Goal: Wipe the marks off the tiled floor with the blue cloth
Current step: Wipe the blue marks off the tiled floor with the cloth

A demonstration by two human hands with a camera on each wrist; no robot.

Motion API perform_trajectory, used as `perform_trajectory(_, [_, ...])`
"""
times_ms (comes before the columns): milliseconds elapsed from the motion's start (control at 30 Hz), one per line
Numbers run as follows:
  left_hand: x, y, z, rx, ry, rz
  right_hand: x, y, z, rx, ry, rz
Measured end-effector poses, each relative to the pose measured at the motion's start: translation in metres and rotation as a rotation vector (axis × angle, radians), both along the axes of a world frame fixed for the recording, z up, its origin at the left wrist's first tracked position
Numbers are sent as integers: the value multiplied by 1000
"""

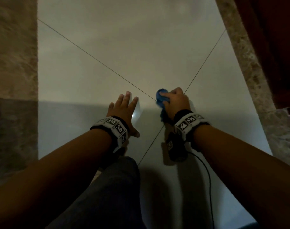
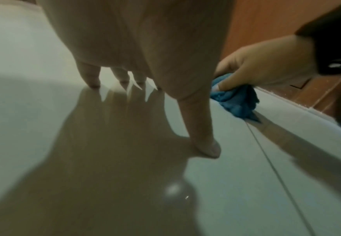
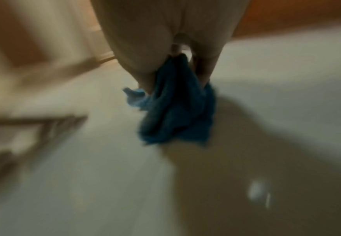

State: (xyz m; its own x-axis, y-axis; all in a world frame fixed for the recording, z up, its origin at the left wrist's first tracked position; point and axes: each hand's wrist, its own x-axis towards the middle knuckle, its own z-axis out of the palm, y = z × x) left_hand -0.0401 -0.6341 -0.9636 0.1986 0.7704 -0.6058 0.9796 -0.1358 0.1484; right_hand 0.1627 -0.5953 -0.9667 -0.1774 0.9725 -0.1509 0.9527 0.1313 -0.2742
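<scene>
My right hand (image 1: 176,100) grips a crumpled blue cloth (image 1: 161,98) and holds it down on the pale tiled floor (image 1: 124,52), right where two grout lines cross. The same blue cloth (image 2: 236,102) shows under that hand's fingers in the left wrist view, and the bunched cloth (image 3: 175,108) hangs below the palm in the blurred right wrist view. My left hand (image 1: 126,109) lies flat on the floor to the left of the cloth, fingers (image 2: 90,75) spread and straight, fingertips touching the glossy tile. I can make out no marks on the tiles in this dim light.
A mottled brown stone border (image 1: 13,63) runs along the left of the floor and another (image 1: 250,71) along the right. Dark red-brown wood (image 1: 273,38) stands beyond the right border. My knee in dark trousers (image 1: 111,187) is at the bottom, with a black cable (image 1: 207,172) beside it.
</scene>
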Motion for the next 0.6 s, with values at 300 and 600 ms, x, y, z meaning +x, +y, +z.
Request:
perform_trajectory(300, [3, 1, -1, -19, 13, 24, -8, -17, -4, -83, 50, 351])
perform_trajectory(600, [7, 5, 0, -29, 40, 41, -21, -47, -4, -204, 129, 231])
